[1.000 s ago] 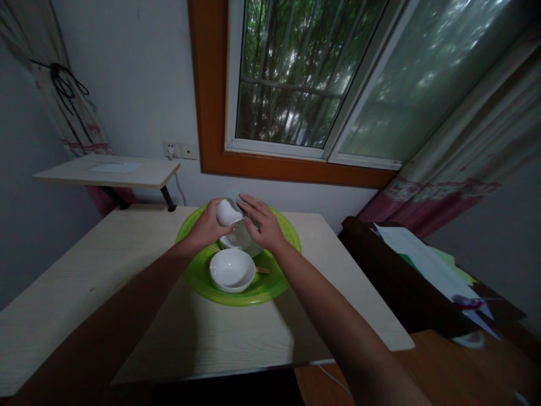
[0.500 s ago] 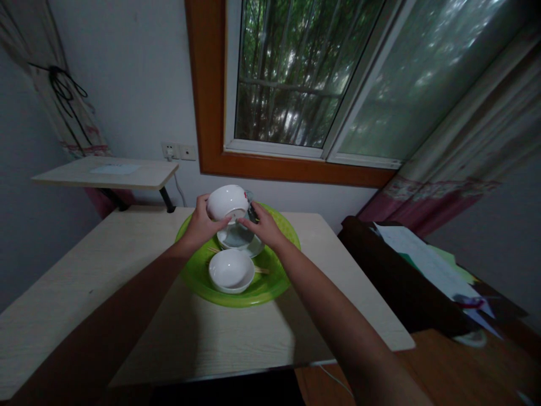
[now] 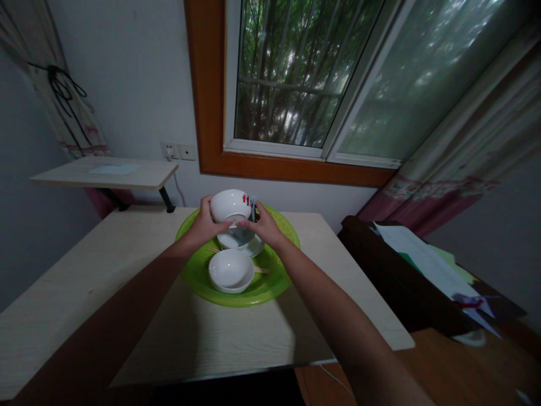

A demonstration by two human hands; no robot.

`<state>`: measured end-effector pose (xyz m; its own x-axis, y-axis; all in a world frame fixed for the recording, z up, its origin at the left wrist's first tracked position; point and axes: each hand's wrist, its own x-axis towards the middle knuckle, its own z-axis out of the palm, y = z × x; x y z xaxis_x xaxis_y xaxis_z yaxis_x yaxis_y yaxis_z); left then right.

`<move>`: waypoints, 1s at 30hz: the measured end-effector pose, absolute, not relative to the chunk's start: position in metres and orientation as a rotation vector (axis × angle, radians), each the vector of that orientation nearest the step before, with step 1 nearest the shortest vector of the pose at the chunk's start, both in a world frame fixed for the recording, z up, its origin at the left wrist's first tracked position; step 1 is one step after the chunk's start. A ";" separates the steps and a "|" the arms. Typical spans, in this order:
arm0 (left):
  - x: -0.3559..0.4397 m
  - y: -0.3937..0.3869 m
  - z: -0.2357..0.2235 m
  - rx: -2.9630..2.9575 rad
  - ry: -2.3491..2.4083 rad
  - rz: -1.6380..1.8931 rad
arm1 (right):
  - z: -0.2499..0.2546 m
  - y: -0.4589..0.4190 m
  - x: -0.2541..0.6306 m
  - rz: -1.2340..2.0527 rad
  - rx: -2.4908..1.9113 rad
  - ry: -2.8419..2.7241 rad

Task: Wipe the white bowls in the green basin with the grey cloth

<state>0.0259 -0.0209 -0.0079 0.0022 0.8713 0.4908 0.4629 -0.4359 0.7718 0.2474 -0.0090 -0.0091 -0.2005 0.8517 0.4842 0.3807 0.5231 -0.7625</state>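
Note:
Between my two hands a white bowl [image 3: 229,205] is held tilted over the green basin [image 3: 291,239], its outer side and foot facing me. My left hand [image 3: 204,226] grips its left side, thumb at the foot. Closed on the right side is my right hand [image 3: 267,228], its thumb also by the foot. Small red and dark figures mark the bowl near my right fingers. A grey thing beside those fingers is too unclear to name. Inside the basin, a second white bowl [image 3: 231,269] sits nearest me, above pale chopsticks [image 3: 262,270]. Behind it lies more white dishware [image 3: 255,247], partly covered.
The basin stands on a pale wooden table [image 3: 139,316]. At the back left is a raised shelf [image 3: 127,173] with a paper on it. A window [image 3: 304,84] is behind the table. To the right, papers [image 3: 418,256] lie on a dark piece of furniture.
The held bowl has turned, so more of its printed figures show on the right. It has shifted slightly right and down with my hands. The basin and its dishes stay put.

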 end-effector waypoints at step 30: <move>0.030 -0.028 0.004 1.822 1.521 1.411 | 0.007 -0.028 0.241 -0.155 -0.686 -2.160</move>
